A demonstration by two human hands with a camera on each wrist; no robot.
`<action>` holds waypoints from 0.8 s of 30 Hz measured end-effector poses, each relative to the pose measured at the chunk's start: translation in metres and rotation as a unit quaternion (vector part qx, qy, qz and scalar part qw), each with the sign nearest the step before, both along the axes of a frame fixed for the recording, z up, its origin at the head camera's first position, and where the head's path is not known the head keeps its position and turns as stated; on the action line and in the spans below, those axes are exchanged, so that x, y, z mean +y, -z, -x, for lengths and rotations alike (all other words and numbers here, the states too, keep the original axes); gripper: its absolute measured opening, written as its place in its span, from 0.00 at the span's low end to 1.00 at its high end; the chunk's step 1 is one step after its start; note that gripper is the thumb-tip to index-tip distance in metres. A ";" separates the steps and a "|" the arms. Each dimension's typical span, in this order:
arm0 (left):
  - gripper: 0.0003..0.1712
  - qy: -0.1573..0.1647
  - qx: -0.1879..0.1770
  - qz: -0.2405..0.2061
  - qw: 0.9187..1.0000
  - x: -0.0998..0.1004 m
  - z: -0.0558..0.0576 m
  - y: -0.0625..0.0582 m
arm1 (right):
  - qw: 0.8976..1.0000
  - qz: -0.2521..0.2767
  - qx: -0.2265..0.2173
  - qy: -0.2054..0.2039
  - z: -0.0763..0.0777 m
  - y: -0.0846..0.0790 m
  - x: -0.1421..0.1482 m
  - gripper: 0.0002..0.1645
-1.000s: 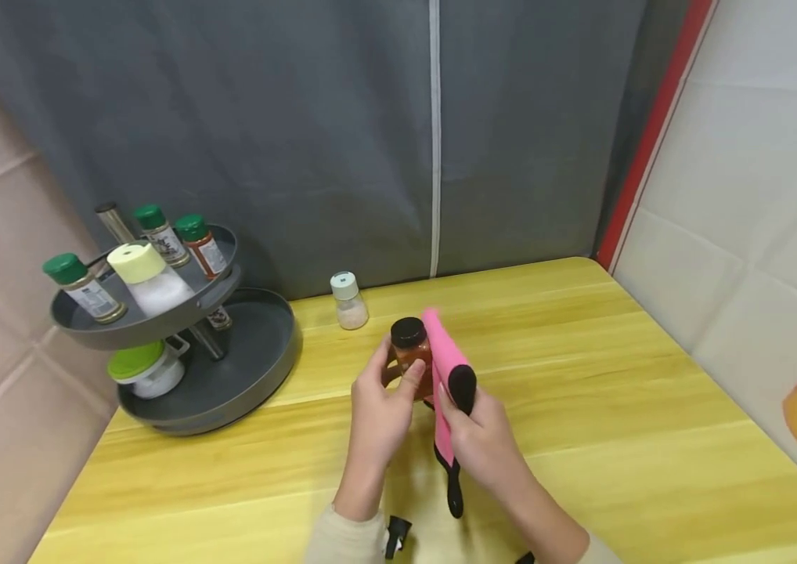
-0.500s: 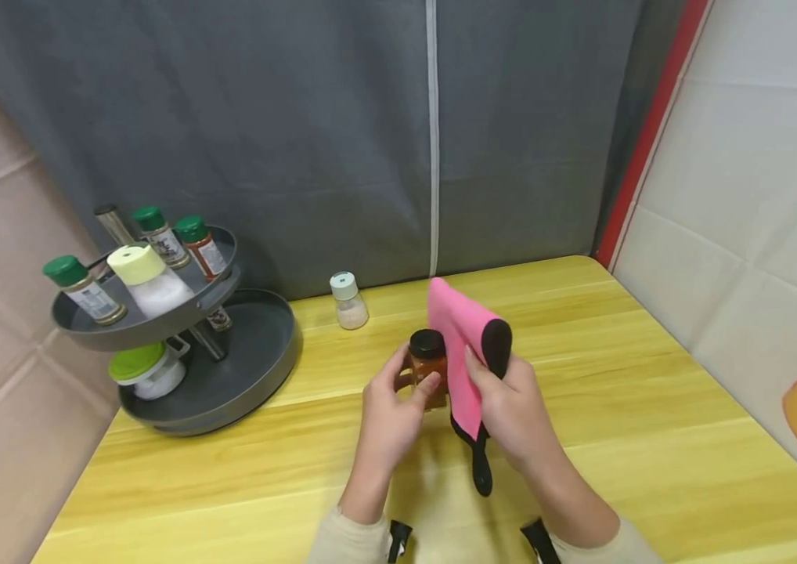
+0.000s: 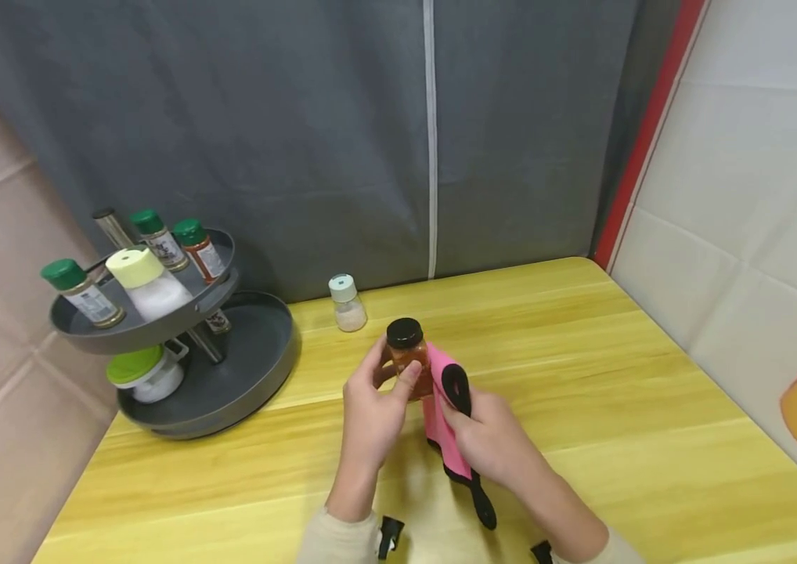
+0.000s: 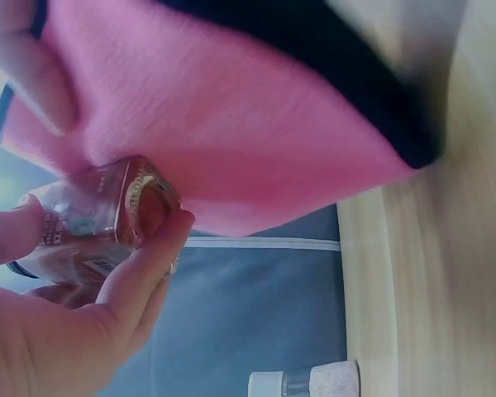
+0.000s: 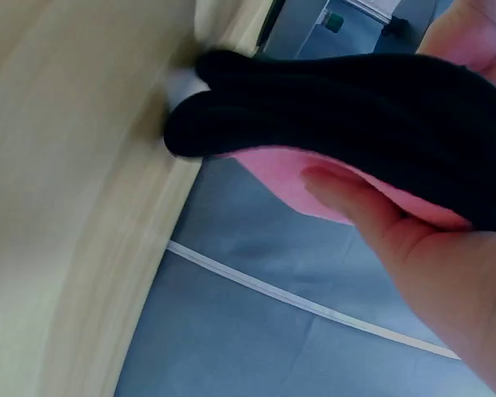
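Note:
My left hand (image 3: 373,403) grips a small glass spice jar (image 3: 409,364) with a black lid and reddish-brown contents, thumb on the near side. In the left wrist view the squarish jar (image 4: 107,215) lies across the fingers, its base showing. A pink cloth (image 3: 444,439) with black edging is folded in my right hand (image 3: 486,435) and touches the jar's right side. In the right wrist view the thumb presses on the folded cloth (image 5: 339,107), and the other fingers are partly hidden. Both things are held above the wooden table.
A two-tier grey rack (image 3: 208,392) stands at the left with green-capped spice jars, a yellow-capped shaker (image 3: 148,282) and a green-lidded pot (image 3: 148,372). A pale-capped salt shaker (image 3: 348,304) sits near the grey curtain (image 3: 300,141). The yellow wooden table (image 3: 582,376) stretches to the right wall.
The cloth swung up and right off the jar's side half a second ago, and is now lower and back against it. The jar shifted right, then back left; both hands keep their hold.

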State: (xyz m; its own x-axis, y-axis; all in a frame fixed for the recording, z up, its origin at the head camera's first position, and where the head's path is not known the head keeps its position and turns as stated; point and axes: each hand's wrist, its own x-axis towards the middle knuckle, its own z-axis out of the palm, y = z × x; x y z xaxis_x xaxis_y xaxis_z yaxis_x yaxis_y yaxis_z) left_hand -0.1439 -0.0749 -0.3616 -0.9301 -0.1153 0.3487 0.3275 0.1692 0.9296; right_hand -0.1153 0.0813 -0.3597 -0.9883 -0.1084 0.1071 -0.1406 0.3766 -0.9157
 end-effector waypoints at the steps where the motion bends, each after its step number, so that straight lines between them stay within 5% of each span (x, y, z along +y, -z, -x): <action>1: 0.30 -0.001 -0.002 -0.004 1.000 0.000 0.000 0.000 | 1.000 -0.012 -0.006 -0.004 0.001 0.001 0.001 0.10; 8: 0.29 0.016 -0.015 0.018 1.000 0.003 0.001 0.007 | 1.000 -0.005 -0.016 -0.017 0.005 -0.015 0.005 0.12; 15: 0.27 0.036 -0.045 0.038 0.998 0.004 0.001 0.010 | 0.998 0.057 0.037 -0.010 0.003 -0.043 0.013 0.16; 19: 0.28 0.036 -0.051 0.039 0.997 0.005 0.000 0.010 | 0.993 0.093 0.067 0.008 0.000 -0.039 0.010 0.17; 24: 0.27 0.028 -0.040 0.028 0.998 0.006 0.003 0.009 | 0.995 0.087 0.042 0.016 0.000 -0.024 0.005 0.11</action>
State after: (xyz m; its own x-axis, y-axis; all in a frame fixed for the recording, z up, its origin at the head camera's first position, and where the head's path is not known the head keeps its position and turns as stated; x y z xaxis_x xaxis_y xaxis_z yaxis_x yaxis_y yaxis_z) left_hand -0.1465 -0.0686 -0.3709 -0.9598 -0.0441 0.2771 0.2627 0.2050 0.9428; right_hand -0.1158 0.0861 -0.3359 -0.9779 -0.0493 0.2031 -0.2090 0.2198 -0.9529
